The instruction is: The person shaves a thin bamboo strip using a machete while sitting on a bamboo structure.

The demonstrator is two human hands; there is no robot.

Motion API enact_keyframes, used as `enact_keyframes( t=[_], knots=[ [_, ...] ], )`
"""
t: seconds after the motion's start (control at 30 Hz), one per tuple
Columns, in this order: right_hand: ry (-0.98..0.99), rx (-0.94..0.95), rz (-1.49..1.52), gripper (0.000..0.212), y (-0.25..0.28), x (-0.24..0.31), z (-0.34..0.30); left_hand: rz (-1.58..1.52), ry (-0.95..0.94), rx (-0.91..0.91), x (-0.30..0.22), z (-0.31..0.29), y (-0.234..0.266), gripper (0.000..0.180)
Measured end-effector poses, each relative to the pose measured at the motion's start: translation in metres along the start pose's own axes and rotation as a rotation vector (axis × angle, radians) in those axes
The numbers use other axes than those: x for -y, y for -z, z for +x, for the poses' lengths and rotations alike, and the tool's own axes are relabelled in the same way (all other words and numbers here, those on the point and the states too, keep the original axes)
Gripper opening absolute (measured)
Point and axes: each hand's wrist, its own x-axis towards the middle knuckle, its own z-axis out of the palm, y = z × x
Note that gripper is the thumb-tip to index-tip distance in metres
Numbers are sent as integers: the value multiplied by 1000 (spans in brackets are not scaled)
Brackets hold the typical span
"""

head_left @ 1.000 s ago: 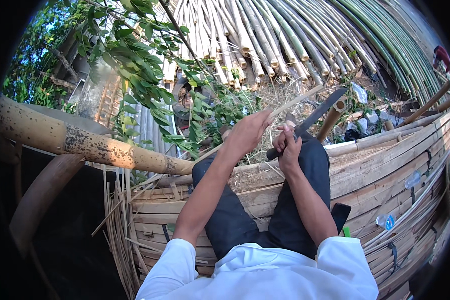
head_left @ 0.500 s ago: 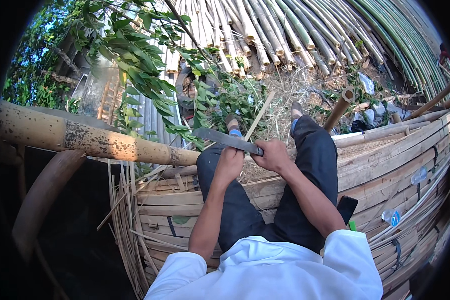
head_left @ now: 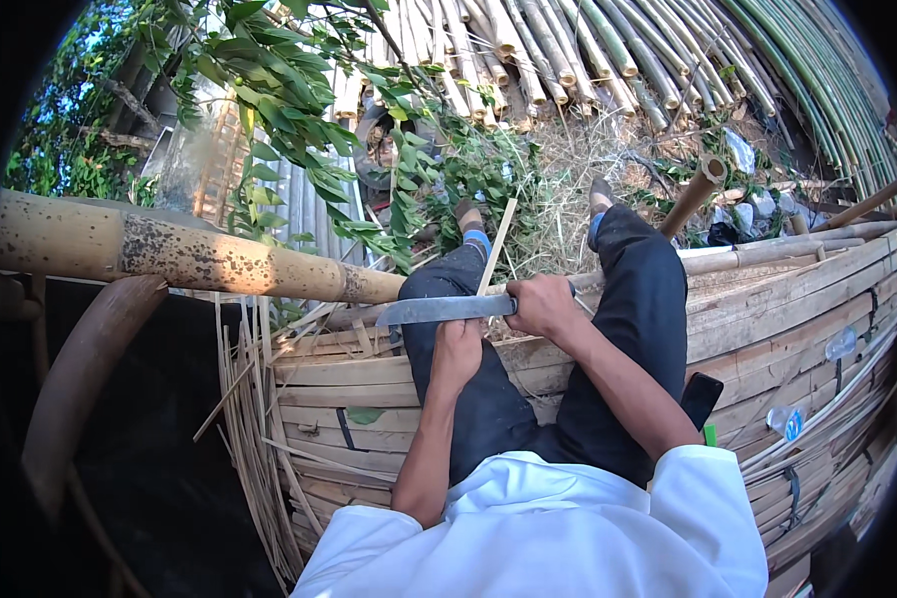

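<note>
My right hand (head_left: 544, 307) is closed round the dark handle of a machete (head_left: 439, 309). Its broad grey blade lies almost level and points left, over my left knee. Just below the blade is my left hand (head_left: 457, 351), its fingers closed on a thin bamboo strip (head_left: 500, 244). The pale strip rises from behind the blade and leans slightly right, its far end between my feet. The blade crosses in front of the strip close to my left fingers, and whether the edge touches it I cannot tell.
I sit on stacked bamboo slats (head_left: 767, 334). A thick bamboo pole (head_left: 199, 257) crosses at left, with thin strips (head_left: 254, 439) below it. A phone (head_left: 703, 397) and a plastic cup (head_left: 785, 422) lie at right. Leafy branches (head_left: 269, 90) and bamboo poles (head_left: 568, 60) fill the far side.
The machete has turned from slanting to nearly level. My left hand has dropped a little toward me, and the strip now stands more upright, its far end further left.
</note>
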Motion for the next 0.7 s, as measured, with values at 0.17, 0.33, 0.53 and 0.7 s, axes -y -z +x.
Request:
enact_keyframes(
  t=[0.17,0.33,0.53,0.7],
  knots=[
    [-314,-144,133,24,5,-37,22,-115,95,17,-6,-22,10,35],
    [-186,-77,92,25,3,-27,23,-159,164,8,6,-36,17,37],
    [-76,18,20,30,2,-15,14,-130,179,7,6,-44,17,37],
    [-605,-213,727,39,12,-65,45,-149,168,27,23,-45,14,36]
  ],
)
